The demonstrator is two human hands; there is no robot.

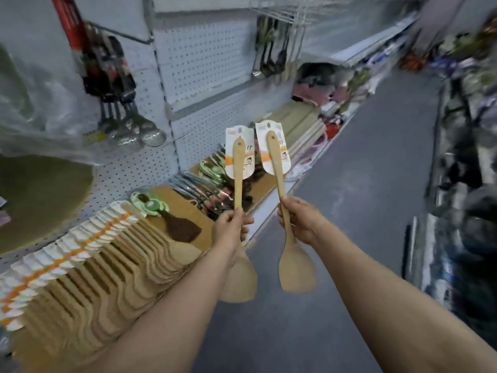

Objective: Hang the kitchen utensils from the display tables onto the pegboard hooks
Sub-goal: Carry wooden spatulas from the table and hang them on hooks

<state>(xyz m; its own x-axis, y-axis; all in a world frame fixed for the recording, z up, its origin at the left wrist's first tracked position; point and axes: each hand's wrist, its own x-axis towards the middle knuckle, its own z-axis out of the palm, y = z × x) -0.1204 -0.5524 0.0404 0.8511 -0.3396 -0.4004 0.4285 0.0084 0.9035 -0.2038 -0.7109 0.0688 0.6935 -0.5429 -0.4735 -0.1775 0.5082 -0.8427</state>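
Wooden spatulas, one in each fist: our left hand (231,228) is clenched round the lower handle of the left spatula (238,181), and our right hand (302,222) grasps the right spatula (278,170) the same way, both held over the aisle floor (363,184) just off the edge of the display table (185,208). Each stands close to upright, blade hanging below the fist and carded end well above it, the right one leaning slightly leftward at the top. The hang holes sit at those top ends, so we judge it is the upper tips that must meet a hook. The pegboard (204,55) rises ahead and to our left, beyond the table, which puts the left hand nearer. Between us and the board lie a long fanned row of carded wooden spatulas (102,265) and loose metal utensils (207,195). Steel ladles (134,125) already hang at left, dark utensils (271,52) farther along. Blur hides whether any free hook stands between them.
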